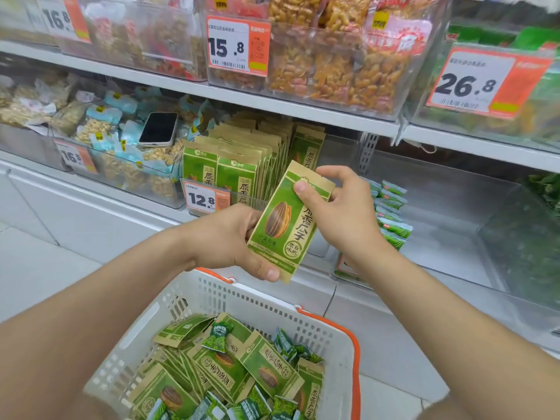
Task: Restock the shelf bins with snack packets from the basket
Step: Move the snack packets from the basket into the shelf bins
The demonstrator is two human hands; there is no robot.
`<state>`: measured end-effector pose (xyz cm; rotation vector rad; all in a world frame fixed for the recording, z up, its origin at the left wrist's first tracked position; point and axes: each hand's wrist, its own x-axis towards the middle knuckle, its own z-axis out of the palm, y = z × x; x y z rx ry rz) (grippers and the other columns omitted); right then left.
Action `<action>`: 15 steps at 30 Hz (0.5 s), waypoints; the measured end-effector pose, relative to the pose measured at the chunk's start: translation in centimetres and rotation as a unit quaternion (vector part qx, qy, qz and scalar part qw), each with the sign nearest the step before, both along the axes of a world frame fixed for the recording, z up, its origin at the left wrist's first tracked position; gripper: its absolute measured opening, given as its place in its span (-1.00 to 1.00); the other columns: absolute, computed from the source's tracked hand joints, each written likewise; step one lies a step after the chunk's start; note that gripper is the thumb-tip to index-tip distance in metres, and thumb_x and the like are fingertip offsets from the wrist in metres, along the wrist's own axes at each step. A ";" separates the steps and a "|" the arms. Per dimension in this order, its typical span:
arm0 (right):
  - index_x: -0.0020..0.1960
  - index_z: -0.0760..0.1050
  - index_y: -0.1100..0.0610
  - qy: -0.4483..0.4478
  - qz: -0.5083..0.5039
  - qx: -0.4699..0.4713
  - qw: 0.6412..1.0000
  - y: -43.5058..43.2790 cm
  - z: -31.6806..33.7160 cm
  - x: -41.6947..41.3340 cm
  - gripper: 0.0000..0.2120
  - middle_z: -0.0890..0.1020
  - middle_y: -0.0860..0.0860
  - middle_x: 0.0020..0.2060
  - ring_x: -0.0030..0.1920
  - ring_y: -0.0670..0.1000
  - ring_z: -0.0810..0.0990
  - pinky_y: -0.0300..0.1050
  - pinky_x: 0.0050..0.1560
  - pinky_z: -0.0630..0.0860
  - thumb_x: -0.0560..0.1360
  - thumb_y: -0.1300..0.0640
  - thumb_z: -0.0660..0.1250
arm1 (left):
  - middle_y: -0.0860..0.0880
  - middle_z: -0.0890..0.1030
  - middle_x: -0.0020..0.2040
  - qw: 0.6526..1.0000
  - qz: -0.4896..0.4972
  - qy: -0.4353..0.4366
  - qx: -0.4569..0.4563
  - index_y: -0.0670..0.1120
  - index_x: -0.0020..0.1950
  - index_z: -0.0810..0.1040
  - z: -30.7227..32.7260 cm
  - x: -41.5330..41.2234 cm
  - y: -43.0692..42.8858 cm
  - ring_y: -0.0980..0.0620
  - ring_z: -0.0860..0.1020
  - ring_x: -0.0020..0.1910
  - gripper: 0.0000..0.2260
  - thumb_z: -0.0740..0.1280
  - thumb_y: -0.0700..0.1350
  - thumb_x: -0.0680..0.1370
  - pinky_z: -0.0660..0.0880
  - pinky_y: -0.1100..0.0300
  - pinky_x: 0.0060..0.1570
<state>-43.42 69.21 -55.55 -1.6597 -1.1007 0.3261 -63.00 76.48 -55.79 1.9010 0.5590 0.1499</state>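
A green and tan sunflower seed packet (285, 225) is held tilted in front of the lower shelf. My left hand (233, 241) grips its lower left edge, thumb along the bottom. My right hand (342, 207) pinches its upper right corner. Behind it a clear shelf bin (260, 204) holds several upright packets of the same kind (236, 174). Below, a white basket (242, 301) with orange handles contains several more seed packets (266, 368) and small green pea packets (218, 336).
A phone (159, 128) lies on peanut packets in the bin to the left. Small green packets (391, 213) fill a bin to the right. Upper shelf bins hold orange snacks behind price tags (238, 45). White floor tiles lie at the left.
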 end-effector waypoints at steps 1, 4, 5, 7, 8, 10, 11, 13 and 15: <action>0.26 0.49 -0.04 0.005 -0.006 0.006 1.000 0.0 0.0 0.1 -0.37 0.73 -0.03 -0.03 -0.06 -0.02 0.73 0.18 0.03 0.66 0.32 -0.37 0.41 | -0.09 0.77 -0.02 1.000 0.013 -0.014 0.000 -0.17 0.09 0.68 0.0 0.2 0.0 -0.02 0.74 -0.01 -0.72 0.59 -0.36 0.43 0.63 0.18 -0.01; 0.28 0.42 -0.06 -0.004 0.000 0.011 1.000 0.0 0.0 0.3 -0.44 0.72 -0.06 0.01 0.00 -0.03 0.72 0.19 0.05 0.65 0.41 -0.33 0.39 | -0.13 0.76 0.05 0.996 0.054 -0.057 -0.035 -0.17 0.19 0.65 0.0 0.8 0.3 -0.09 0.74 0.05 -0.76 0.51 -0.32 0.53 0.67 0.09 0.00; 0.33 0.36 -0.07 0.007 0.023 0.004 1.000 0.0 0.1 0.3 -0.44 0.71 -0.06 0.06 0.05 -0.04 0.71 0.19 0.07 0.66 0.45 -0.27 0.43 | -0.14 0.75 0.07 0.994 0.065 -0.071 -0.043 -0.17 0.22 0.64 0.0 1.0 0.4 -0.12 0.73 0.08 -0.77 0.48 -0.29 0.56 0.68 0.07 0.02; 0.42 0.24 -0.06 0.061 0.088 -0.014 0.994 0.1 -0.1 0.6 -0.41 0.69 -0.04 0.14 0.10 -0.04 0.71 0.14 0.09 0.68 0.53 -0.07 0.49 | -0.16 0.75 0.09 0.991 0.088 -0.093 -0.037 -0.16 0.26 0.62 0.1 1.4 0.8 -0.15 0.72 0.10 -0.77 0.44 -0.26 0.60 0.68 0.04 0.06; 0.43 0.24 -0.05 0.077 0.106 -0.022 0.991 0.2 -0.1 0.7 -0.41 0.69 -0.03 0.15 0.10 -0.03 0.72 0.12 0.09 0.69 0.54 -0.03 0.49 | -0.16 0.75 0.09 0.990 0.098 -0.101 -0.032 -0.15 0.27 0.62 0.2 1.6 1.0 -0.14 0.72 0.11 -0.77 0.43 -0.24 0.61 0.68 0.04 0.06; 0.33 0.37 -0.02 0.053 0.086 -0.025 0.995 0.8 0.0 0.5 -0.50 0.72 -0.02 0.10 0.05 0.00 0.74 0.15 0.09 0.68 0.51 -0.11 0.49 | -0.15 0.75 0.09 0.986 0.114 -0.115 -0.038 -0.16 0.26 0.62 0.4 2.2 1.3 -0.11 0.72 0.10 -0.80 0.38 -0.16 0.65 0.68 0.06 0.05; 0.25 0.46 -0.02 0.042 0.066 -0.020 0.997 1.3 0.0 0.4 -0.57 0.74 -0.02 0.04 0.01 0.02 0.75 0.17 0.08 0.67 0.48 -0.16 0.47 | -0.14 0.75 0.09 0.983 0.121 -0.126 -0.057 -0.17 0.25 0.62 0.6 2.5 1.3 -0.10 0.72 0.08 -0.79 0.34 -0.10 0.68 0.68 0.05 0.05; 0.12 0.58 0.01 0.036 0.035 -0.025 0.998 2.1 0.4 0.1 -0.59 0.76 -0.02 -0.06 -0.05 0.04 0.75 0.20 0.05 0.67 0.44 -0.26 0.42 | -0.12 0.74 0.03 0.975 0.144 -0.147 -0.090 -0.20 0.25 0.61 0.9 3.3 1.5 -0.06 0.72 -0.03 -0.71 0.25 -0.03 0.73 0.70 -0.04 0.00; 0.06 0.62 0.03 0.026 0.013 -0.048 0.998 3.2 0.7 -0.3 -0.48 0.76 -0.01 -0.12 -0.06 0.09 0.75 0.20 0.02 0.68 0.38 -0.37 0.35 | -0.13 0.72 -0.09 0.969 0.194 -0.136 -0.065 -0.21 0.23 0.58 1.0 4.3 1.6 -0.03 0.68 -0.17 -0.67 0.19 0.02 0.75 0.71 -0.07 -0.11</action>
